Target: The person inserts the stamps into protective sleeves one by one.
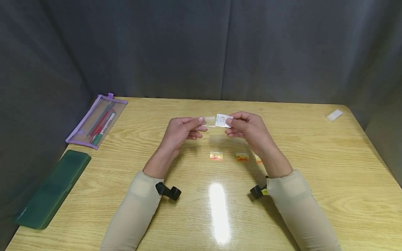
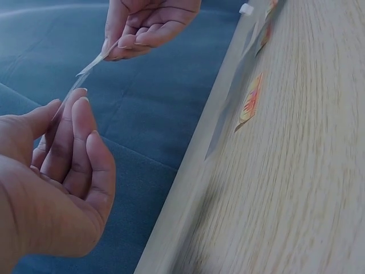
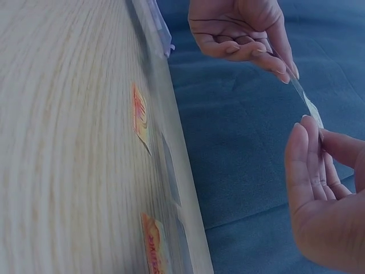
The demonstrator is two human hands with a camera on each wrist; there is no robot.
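Head view is showing both hands raised over a wooden table [image 1: 314, 157], and a small white card [image 1: 221, 120] is being held just toward three o'clock from the view's centre. This white card is being pinched at its three o'clock side between the thumb and fingers of the right hand [image 1: 249, 129], while a clear plastic strip [image 1: 210, 121] is being pinched at its nine o'clock end by those of the left hand [image 1: 183, 129]. The two pieces are being held so that their ends are meeting; whether one is overlapping the other cannot be told. Measured from the white card, three yellow-and-red cards [image 1: 216, 156] are lying between six and four o'clock, one being partly covered by the right wrist. A purple-edged mesh pouch [image 1: 83, 118] is being seen at nine o'clock with pens [image 1: 107, 124] inside, a dark green case [image 1: 53, 190] is lying nearer to eight, and a white block [image 1: 334, 115] is resting at three.
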